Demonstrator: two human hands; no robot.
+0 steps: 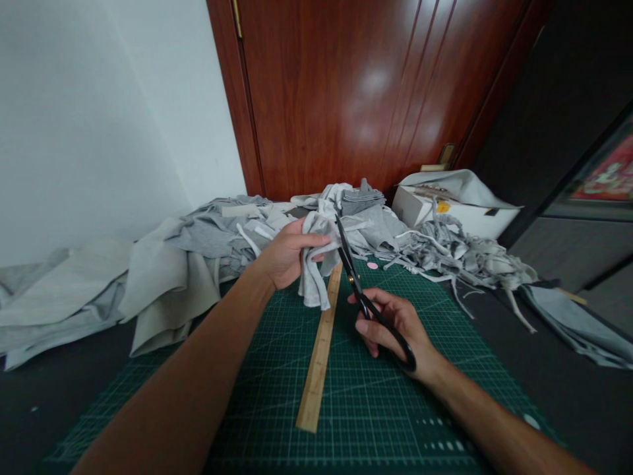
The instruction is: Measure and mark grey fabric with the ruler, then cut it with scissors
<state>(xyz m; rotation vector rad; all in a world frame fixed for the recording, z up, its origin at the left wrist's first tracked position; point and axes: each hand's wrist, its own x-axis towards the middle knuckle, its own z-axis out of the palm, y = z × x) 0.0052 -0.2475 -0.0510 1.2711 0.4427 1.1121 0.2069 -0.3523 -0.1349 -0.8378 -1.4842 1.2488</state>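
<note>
My left hand [291, 254] pinches a bunched piece of light grey fabric [314, 290], whose lower end hangs down over the mat. In my right hand [393, 323] are black-handled scissors [352, 274], pointing up and away from me. Their blades lie against the right edge of the fabric, and I cannot tell whether they are parted. Below the cloth a wooden ruler [319, 366] lies lengthwise on the green cutting mat [267, 389].
Grey and white cloth pieces [208, 227] are heaped along the back and left. Cut strips [465, 247] lie tangled at the right, before a white box [415, 204]. A small pink disc [372, 265] is on the mat. A brown door [346, 99] stands behind.
</note>
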